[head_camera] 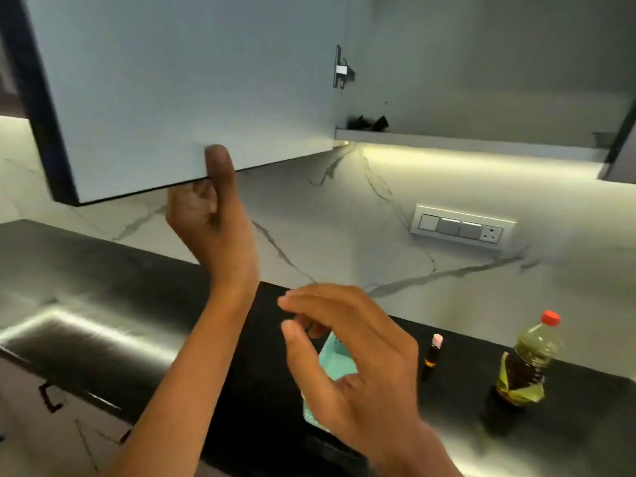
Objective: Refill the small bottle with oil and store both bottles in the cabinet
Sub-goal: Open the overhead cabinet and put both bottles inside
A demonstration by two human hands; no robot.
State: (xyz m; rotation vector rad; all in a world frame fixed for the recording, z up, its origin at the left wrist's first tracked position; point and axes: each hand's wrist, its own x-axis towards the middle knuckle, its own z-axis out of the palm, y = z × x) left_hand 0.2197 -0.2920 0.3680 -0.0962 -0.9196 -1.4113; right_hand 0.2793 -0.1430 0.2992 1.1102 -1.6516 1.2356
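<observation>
In the head view, the switch panel [461, 227] on the marble-veined backsplash [344, 218] serves as the anchor. Up and to the left of the panel, the pale cabinet door [172, 80] stands swung open, with its metal hinge [342, 68] on its right edge. The left hand [210, 218] grips the door's bottom edge, thumb pressed flat up against the pale face and the other fingers curled behind the edge. Straight above the panel, the cabinet's bottom shelf [447, 139] is lit from beneath, and two small dark things [368, 122] sit at its left end, too blurred to name.

Below the panel, on the black countertop [568, 425], the small bottle [434, 354] with a pink cap stands upright, just left of the panel's line. The large oil bottle [526, 366], with a red cap and a green label, stands upright lower and to the right, well apart from the small one. Neither bottle is touched by a hand.

Lower left of the panel, the right hand [354, 359] hovers over the counter with its fingers spread and loosely bent, holding nothing. A teal item [332, 363] shows partly behind it; whether the hand touches it cannot be told. Far left of the panel lies the steel sink [69, 339].
</observation>
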